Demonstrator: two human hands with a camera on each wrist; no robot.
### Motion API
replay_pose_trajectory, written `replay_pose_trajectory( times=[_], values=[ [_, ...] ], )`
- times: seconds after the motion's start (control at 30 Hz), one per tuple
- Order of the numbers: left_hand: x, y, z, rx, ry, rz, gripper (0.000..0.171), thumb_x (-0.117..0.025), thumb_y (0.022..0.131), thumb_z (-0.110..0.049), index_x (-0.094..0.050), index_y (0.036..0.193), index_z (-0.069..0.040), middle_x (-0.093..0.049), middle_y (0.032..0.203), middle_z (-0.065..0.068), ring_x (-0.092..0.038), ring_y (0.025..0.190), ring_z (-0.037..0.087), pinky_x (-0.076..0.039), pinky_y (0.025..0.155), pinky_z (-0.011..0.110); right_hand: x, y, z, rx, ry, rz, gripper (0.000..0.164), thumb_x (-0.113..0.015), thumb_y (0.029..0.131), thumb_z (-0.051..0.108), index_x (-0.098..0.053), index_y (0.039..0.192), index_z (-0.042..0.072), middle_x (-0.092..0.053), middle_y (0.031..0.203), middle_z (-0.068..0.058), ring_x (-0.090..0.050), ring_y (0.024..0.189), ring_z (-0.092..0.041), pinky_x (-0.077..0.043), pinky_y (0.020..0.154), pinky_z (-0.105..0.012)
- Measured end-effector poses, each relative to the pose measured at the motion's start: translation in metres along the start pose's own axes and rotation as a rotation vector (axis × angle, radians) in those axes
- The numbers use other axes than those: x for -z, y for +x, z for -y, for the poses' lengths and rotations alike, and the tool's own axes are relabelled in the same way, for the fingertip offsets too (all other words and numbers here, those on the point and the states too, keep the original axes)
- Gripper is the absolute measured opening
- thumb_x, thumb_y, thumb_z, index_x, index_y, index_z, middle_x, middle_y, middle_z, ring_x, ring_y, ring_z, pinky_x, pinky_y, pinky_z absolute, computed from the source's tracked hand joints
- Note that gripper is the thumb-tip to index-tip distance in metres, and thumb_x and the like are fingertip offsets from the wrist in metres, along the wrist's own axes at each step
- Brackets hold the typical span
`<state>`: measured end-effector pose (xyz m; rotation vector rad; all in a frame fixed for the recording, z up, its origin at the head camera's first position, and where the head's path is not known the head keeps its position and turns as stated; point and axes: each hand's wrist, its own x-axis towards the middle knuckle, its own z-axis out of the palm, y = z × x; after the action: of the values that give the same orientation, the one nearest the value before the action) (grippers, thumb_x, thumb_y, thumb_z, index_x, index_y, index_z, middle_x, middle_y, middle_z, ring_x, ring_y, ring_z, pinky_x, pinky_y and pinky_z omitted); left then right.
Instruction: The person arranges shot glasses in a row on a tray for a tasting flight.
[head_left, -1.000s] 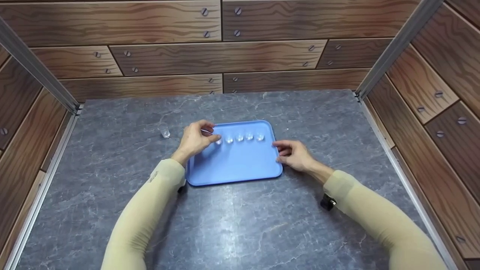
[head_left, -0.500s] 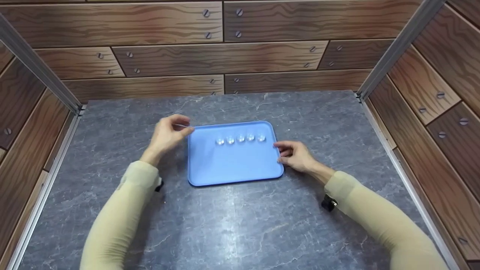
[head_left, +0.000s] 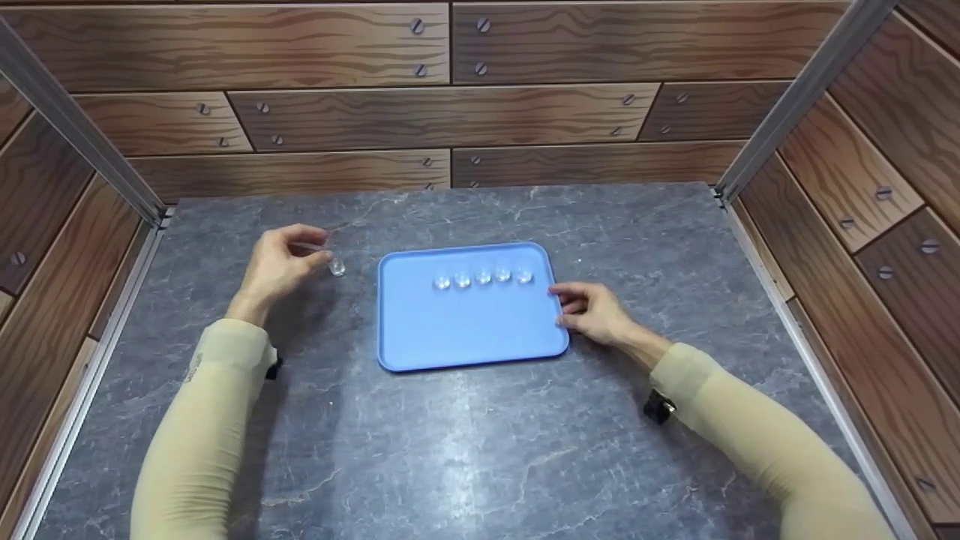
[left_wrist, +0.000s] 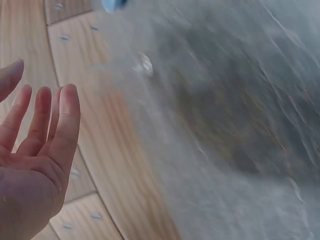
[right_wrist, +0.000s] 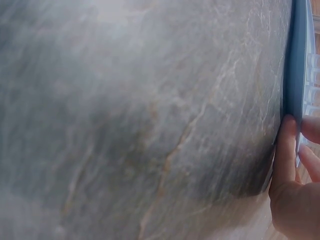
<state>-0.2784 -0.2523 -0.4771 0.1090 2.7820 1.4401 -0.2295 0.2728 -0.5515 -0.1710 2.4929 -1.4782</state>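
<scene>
My left hand (head_left: 279,261) reaches beside a small clear cup (head_left: 337,266) on the table, left of the blue tray (head_left: 472,330). Its thumb and fingers are spread around the cup's near side in the head view. The left wrist view shows the hand (left_wrist: 40,145) with fingers apart and nothing between them, and the cup (left_wrist: 144,65) a little way off. My right hand (head_left: 596,311) holds the tray's right rim; the right wrist view has its fingertips (right_wrist: 288,125) on the rim. Several clear cups (head_left: 483,276) stand in a row on the tray.
The grey marbled table (head_left: 465,442) is enclosed by wood-patterned walls (head_left: 337,116) at the back and sides. Metal rails (head_left: 780,90) run along the corners.
My left hand has moved left from the row of cups on the tray to the single cup on the table. The right hand has stayed at the tray's rim.
</scene>
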Motion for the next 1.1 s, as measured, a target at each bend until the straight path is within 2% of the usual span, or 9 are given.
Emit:
replay_pose_trajectory(
  times=[0.1, 0.2, 0.3, 0.4, 0.57, 0.63, 0.87, 1.1],
  values=[
    [0.002, 0.004, 0.012, 0.035, 0.017, 0.009, 0.048, -0.083, 0.101, -0.021, -0.073, 0.145, -0.005, -0.074, 0.148, 0.023, -0.075, 0.125, 0.036, -0.053, 0.080, 0.009, 0.000, 0.000, -0.001, -0.011, 0.000, 0.000, 0.057, -0.078, 0.091, -0.011, -0.067, 0.147, -0.008, -0.073, 0.121, -0.028, -0.068, 0.093, -0.008, -0.062, 0.073, -0.016],
    [0.002, 0.007, 0.021, 0.074, -0.029, 0.043, 0.056, -0.084, 0.101, -0.022, -0.068, 0.152, -0.006, -0.068, 0.157, 0.021, -0.071, 0.133, 0.040, -0.054, 0.080, 0.009, 0.000, 0.000, -0.001, -0.012, -0.005, 0.001, 0.057, -0.078, 0.091, -0.011, -0.067, 0.147, -0.008, -0.073, 0.122, -0.028, -0.068, 0.093, -0.009, -0.062, 0.074, -0.015],
    [-0.001, 0.010, 0.028, 0.112, -0.095, 0.083, 0.062, -0.084, 0.101, -0.021, -0.062, 0.158, -0.005, -0.064, 0.163, 0.019, -0.069, 0.138, 0.038, -0.056, 0.082, 0.010, 0.001, -0.001, -0.001, -0.008, -0.011, 0.004, 0.057, -0.078, 0.092, -0.010, -0.067, 0.147, -0.008, -0.072, 0.124, -0.029, -0.068, 0.095, -0.009, -0.061, 0.075, -0.015],
    [-0.006, 0.014, 0.035, 0.156, -0.146, 0.101, 0.066, -0.083, 0.102, -0.018, -0.059, 0.161, -0.004, -0.061, 0.166, 0.019, -0.068, 0.133, 0.029, -0.060, 0.086, 0.013, 0.002, -0.002, -0.001, -0.005, -0.012, 0.007, 0.057, -0.078, 0.092, -0.010, -0.067, 0.148, -0.008, -0.072, 0.128, -0.030, -0.067, 0.096, -0.008, -0.059, 0.076, -0.014],
    [-0.015, 0.019, 0.042, 0.219, -0.219, 0.094, 0.068, -0.082, 0.102, -0.014, -0.055, 0.163, -0.003, -0.057, 0.169, 0.020, -0.066, 0.114, 0.007, -0.065, 0.090, 0.021, 0.002, -0.002, -0.001, 0.009, -0.012, 0.010, 0.057, -0.078, 0.092, -0.009, -0.067, 0.147, -0.008, -0.072, 0.130, -0.032, -0.067, 0.096, -0.008, -0.058, 0.077, -0.013],
    [-0.018, 0.020, 0.044, 0.230, -0.241, 0.090, 0.068, -0.081, 0.102, -0.013, -0.055, 0.163, -0.003, -0.057, 0.169, 0.021, -0.065, 0.109, 0.003, -0.065, 0.089, 0.021, 0.001, -0.002, -0.001, 0.012, -0.013, 0.009, 0.057, -0.078, 0.092, -0.009, -0.067, 0.147, -0.008, -0.073, 0.130, -0.032, -0.067, 0.096, -0.008, -0.058, 0.077, -0.014],
    [-0.028, 0.022, 0.044, 0.231, -0.256, 0.050, 0.058, -0.078, 0.104, -0.010, -0.060, 0.158, -0.001, -0.061, 0.163, 0.024, -0.066, 0.101, 0.001, -0.065, 0.085, 0.021, 0.002, -0.002, -0.001, 0.002, -0.010, 0.005, 0.056, -0.078, 0.092, -0.010, -0.067, 0.147, -0.007, -0.073, 0.125, -0.030, -0.067, 0.095, -0.009, -0.060, 0.073, -0.015],
    [-0.030, 0.021, 0.041, 0.209, -0.214, 0.017, 0.052, -0.077, 0.104, -0.008, -0.065, 0.153, 0.000, -0.066, 0.156, 0.025, -0.066, 0.099, 0.002, -0.066, 0.084, 0.022, 0.001, -0.001, 0.000, 0.023, -0.019, 0.006, 0.056, -0.078, 0.092, -0.010, -0.067, 0.146, -0.009, -0.073, 0.125, -0.031, -0.070, 0.098, -0.012, -0.060, 0.074, -0.015]
  ],
)
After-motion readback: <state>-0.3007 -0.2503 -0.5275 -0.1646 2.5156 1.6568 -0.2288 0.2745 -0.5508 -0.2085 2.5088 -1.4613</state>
